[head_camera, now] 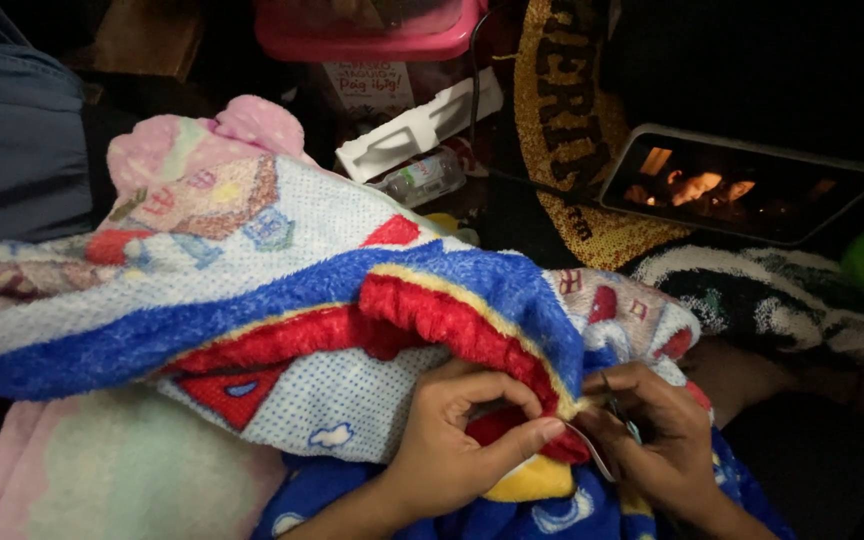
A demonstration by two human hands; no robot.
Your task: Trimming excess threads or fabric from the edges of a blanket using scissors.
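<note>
as 2 hands (pixel 552 440) pinch, 1 blanket (pixel 282 290)

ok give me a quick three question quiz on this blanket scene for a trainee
1. True or false: the left hand pinches the red fleece edge of the blanket.
2. What does the right hand hold? A) a thin metal tool B) a cup C) a brush
3. Which lit object lies at upper right?

Key: 1 true. 2 A; too dim to tell if it is a needle or small scissors. 3 the phone, its screen glowing.
</note>
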